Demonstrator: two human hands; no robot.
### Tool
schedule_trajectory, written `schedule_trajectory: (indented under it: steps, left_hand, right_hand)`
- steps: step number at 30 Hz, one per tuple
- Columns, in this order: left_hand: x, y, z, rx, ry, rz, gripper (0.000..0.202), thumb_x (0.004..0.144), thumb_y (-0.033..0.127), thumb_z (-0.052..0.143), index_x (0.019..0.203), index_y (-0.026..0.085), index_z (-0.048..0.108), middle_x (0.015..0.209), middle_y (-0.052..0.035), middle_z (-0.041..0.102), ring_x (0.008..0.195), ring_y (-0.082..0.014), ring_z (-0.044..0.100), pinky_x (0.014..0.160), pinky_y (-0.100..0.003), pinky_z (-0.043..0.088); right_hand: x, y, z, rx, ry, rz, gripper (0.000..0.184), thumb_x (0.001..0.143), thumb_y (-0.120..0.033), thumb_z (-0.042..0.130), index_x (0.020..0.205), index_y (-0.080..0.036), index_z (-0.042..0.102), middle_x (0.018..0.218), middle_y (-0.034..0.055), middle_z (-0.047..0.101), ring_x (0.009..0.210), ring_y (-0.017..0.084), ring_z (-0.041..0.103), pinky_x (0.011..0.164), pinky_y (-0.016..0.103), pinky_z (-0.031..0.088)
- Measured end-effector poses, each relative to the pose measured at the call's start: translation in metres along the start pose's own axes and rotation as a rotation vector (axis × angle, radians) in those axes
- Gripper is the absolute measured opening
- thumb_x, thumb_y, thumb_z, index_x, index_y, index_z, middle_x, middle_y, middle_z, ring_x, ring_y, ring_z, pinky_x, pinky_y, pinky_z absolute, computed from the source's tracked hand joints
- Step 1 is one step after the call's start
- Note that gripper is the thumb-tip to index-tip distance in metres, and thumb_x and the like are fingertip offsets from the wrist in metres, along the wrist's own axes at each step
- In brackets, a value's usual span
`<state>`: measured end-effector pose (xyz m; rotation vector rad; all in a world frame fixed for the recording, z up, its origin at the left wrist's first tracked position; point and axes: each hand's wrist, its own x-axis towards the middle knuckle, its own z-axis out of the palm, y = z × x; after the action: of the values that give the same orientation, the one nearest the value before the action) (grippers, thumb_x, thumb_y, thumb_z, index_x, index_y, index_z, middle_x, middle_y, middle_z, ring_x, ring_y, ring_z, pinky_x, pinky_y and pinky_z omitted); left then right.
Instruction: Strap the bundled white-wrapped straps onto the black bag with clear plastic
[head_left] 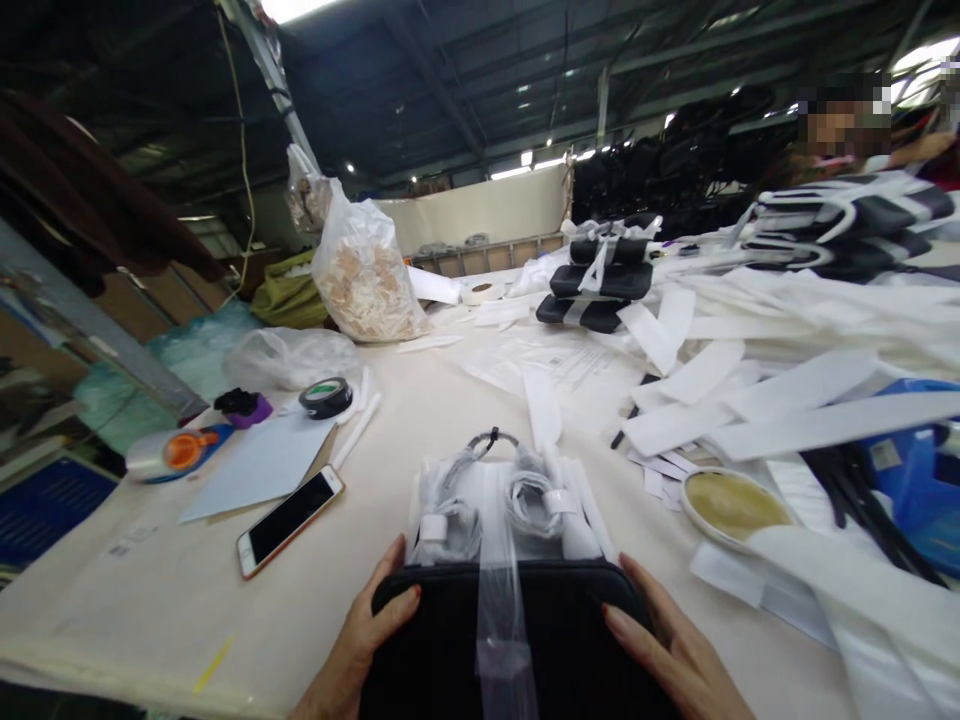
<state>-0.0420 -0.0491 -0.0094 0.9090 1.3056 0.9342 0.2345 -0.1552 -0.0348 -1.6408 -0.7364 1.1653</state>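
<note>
Here, the left hand (360, 640) and right hand (675, 655) clasp the black case (577, 640) by its ends on the cream table (135, 610). A phone (291, 518) lies left of the left hand. White strips (750, 400) spread beyond the right hand, under a dark steel roof (487, 80).

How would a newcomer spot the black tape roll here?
Find the big clear bag of pale scraps at back left. Nearer the camera, the tape roll lies flat by the far corner of a white sheet. It is black with a green core; the roll farther back is white.
</note>
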Motion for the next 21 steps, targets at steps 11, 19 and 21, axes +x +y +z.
schedule_trajectory:
  steps: [11,19,21]
  left_hand:
    - [0.003,0.015,-0.008,-0.014,-0.092,-0.085,0.095,0.052,0.045,0.083,0.134,0.019,0.043,0.109,-0.0087,0.067,0.108,-0.0339,0.058,0.095,-0.041,0.047]
    - [0.022,0.001,-0.024,0.193,0.027,0.107,0.093,0.04,0.065,0.078,0.12,0.021,0.059,0.108,-0.0069,0.068,0.127,-0.0387,0.039,0.108,-0.044,0.031]
    - [0.025,0.0,-0.028,0.241,0.066,0.136,0.095,0.039,0.067,0.077,0.122,0.025,0.056,0.111,-0.0047,0.067,0.13,-0.0367,0.035,0.111,-0.042,0.027]
  right_hand:
    - [-0.004,0.026,0.023,-0.189,-0.027,-0.126,0.082,0.079,-0.065,0.043,0.139,-0.009,0.034,0.143,0.0113,0.038,0.133,0.025,0.032,0.113,0.04,0.023]
    - [-0.01,0.009,0.026,-0.26,0.042,-0.124,0.074,0.08,-0.063,0.043,0.135,-0.013,0.042,0.14,0.0102,0.043,0.131,0.027,0.036,0.111,0.043,0.027]
    - [-0.003,-0.005,0.013,-0.317,-0.015,-0.118,0.076,0.081,-0.063,0.042,0.138,-0.013,0.038,0.143,0.0102,0.039,0.133,0.026,0.032,0.112,0.043,0.025]
